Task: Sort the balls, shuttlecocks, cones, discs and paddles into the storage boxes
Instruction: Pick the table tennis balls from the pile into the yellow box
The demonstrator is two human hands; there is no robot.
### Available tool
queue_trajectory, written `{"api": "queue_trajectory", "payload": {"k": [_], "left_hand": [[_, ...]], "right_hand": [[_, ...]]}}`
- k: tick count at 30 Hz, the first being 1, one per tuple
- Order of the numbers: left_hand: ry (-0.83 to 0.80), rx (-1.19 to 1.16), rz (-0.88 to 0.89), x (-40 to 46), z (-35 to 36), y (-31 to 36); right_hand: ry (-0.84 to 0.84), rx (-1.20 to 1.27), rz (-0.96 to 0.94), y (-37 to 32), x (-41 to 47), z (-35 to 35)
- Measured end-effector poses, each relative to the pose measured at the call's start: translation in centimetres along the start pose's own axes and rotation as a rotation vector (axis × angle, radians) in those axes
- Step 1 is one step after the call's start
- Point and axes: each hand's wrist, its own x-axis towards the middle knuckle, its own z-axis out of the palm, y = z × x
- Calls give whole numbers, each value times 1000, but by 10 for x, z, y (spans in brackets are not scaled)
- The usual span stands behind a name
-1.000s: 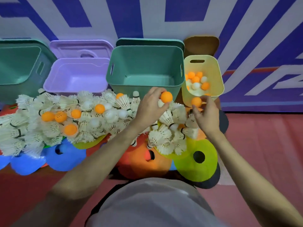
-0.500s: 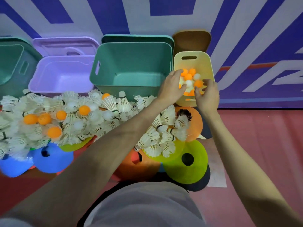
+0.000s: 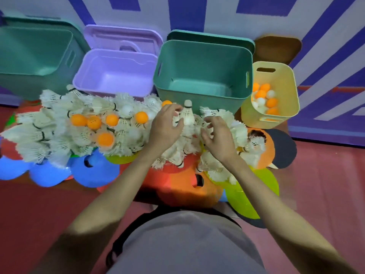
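Since both hands are down in the shuttlecocks (image 3: 126, 123) piled before the teal box (image 3: 203, 76), left hand (image 3: 166, 127) and right hand (image 3: 217, 139) curl loosely, grip on nothing definite. Feathers look light and crushable, so pinch the cork tips imo.

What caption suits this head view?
Both hands dig into the shuttlecocks; balls fill the yellow box.

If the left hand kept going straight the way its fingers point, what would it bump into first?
Probably the upright shuttlecock right at the left hand's fingertips; beyond it stands the green box. Depth is hard to judge.
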Motion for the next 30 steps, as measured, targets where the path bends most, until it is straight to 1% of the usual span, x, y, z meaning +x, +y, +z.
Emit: {"api": "queue_trajectory", "payload": {"k": [5, 10, 16, 20, 24, 30], "left_hand": [[-14, 66, -70, -27, -69, -62], [-67, 152, -63, -45, -108, -100], [-152, 272, -81, -43, -112, -118], [-200, 359, -43, -35, -105, -113], [-247, 450, -8, -30, -100, -111], [-279, 528, -6, -20, -96, -112]], "right_hand": [[-70, -52, -26, -52, 9, 37], [-72, -144, 51, -78, 20, 66], [-61, -306, 221, -89, 26, 93], [-54, -329, 324, -98, 31, 101], [-41, -315, 353, -105, 33, 107], [-4, -278, 366, -107, 35, 106]]}}
